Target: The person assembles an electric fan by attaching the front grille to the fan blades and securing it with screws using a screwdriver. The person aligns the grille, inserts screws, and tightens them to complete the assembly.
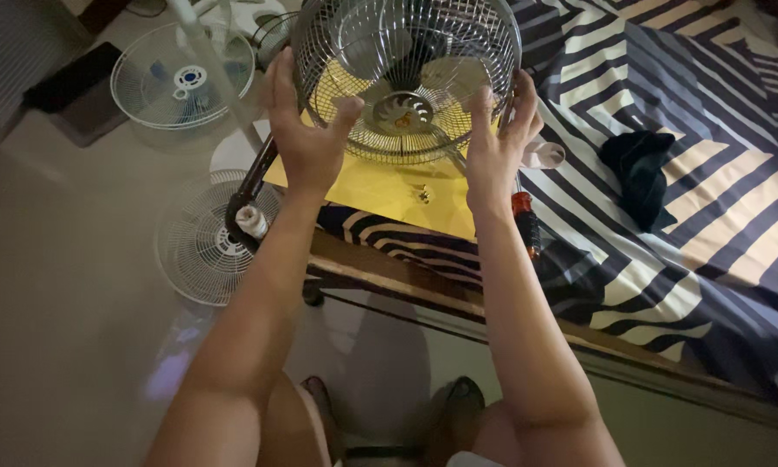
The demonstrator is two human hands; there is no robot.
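— What are the hands doing?

— Both are gripping the metal fan cage [406,78]. The left hand [307,130] is clamped on its left rim, thumb hooking over the wires; the right hand [501,138] is clamped on the right rim, fingers curling round the edge.

— Where is the cage sitting?

— It is being held over a yellow sheet [380,186] lying at the edge of the striped bed [709,173], with the blades [380,65] showing through the wires.

— Anything else lying on the bed?

— A screwdriver [525,220] with a red and black handle is lying just beside the right wrist, and a dark cloth [640,169] is resting well apart to the right.

— And on the floor?

— Two white grilles: one [181,78] is lying at upper left, the other [203,246] is sitting near the left forearm, partly under a dark stand [250,186].
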